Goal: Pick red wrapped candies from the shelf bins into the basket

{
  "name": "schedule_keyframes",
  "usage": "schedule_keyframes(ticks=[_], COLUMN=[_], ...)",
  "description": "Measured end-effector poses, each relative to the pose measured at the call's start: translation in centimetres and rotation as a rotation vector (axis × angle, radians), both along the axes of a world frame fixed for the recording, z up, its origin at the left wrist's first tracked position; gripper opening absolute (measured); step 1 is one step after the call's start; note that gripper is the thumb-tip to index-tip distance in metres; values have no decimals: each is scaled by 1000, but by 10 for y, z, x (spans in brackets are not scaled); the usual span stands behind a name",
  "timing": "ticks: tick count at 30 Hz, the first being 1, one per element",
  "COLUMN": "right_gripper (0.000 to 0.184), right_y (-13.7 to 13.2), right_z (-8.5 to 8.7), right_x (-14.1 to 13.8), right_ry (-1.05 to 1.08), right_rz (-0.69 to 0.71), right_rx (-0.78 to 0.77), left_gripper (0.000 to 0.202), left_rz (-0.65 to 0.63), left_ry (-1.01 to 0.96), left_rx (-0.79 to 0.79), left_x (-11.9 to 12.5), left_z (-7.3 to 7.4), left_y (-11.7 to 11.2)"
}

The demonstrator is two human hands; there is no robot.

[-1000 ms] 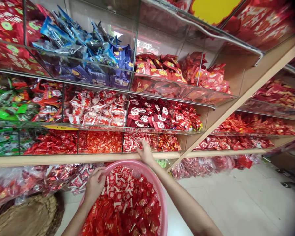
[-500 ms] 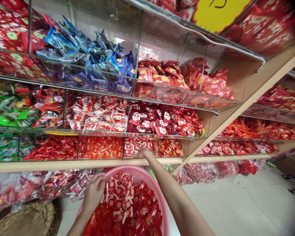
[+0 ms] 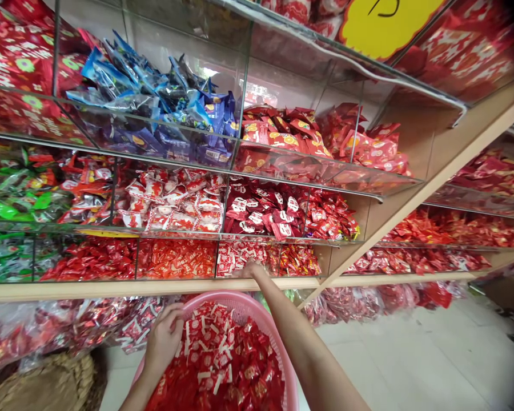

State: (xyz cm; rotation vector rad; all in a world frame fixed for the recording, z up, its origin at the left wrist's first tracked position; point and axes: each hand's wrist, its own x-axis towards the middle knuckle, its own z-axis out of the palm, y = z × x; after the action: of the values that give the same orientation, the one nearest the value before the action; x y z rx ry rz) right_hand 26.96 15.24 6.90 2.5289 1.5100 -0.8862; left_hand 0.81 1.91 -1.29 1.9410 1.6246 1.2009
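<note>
A pink plastic basket [image 3: 282, 348] full of wrapped candies sits low in front of me. Red-and-white wrapped candies [image 3: 209, 334] lie on its far left part, with plain red ones [image 3: 257, 357] beside and below. My left hand [image 3: 163, 339] is closed over the basket's left rim, its fingers curled inward. Above the basket, my right hand [image 3: 247, 269] reaches to a lowest-shelf bin of red-and-white candies [image 3: 235, 254], resting at or just behind its clear front panel. Its fingers are small and partly hidden, so their hold does not show.
Clear-fronted shelves hold blue packets [image 3: 120, 80], dark red candies [image 3: 261, 205] and orange-red candies [image 3: 177, 257]. A slanting wooden upright [image 3: 394, 211] stands to the right. Bagged candies [image 3: 55, 325] lie under the wooden ledge [image 3: 89, 290]; a woven basket [image 3: 47, 382] is at lower left.
The view has shifted very slightly, so the shelves sit a little lower and farther right. Both hands stay in about the same places.
</note>
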Motion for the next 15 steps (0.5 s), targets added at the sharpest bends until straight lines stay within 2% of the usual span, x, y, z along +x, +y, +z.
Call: schedule_keyframes(ticks=[4,7,11,15], right_gripper=[109,106,93,72], right_y=[2,2,-1,-1], right_z=[0,-2,0,3], right_x=[0,4,9,15], right_ry=[-20,-47,-54,-8], right_rz=[24,42,50,71], right_rx=[28,72,106,144], left_gripper=[20,21,21,22], left_rz=[-2,2,-2,1], left_ry=[9,11,13,19], left_rx=[-22,-40,-50,-52], left_x=[-1,-1,0,0], left_z=[-2,-3,-3,-3], left_y=[0,1,1,1])
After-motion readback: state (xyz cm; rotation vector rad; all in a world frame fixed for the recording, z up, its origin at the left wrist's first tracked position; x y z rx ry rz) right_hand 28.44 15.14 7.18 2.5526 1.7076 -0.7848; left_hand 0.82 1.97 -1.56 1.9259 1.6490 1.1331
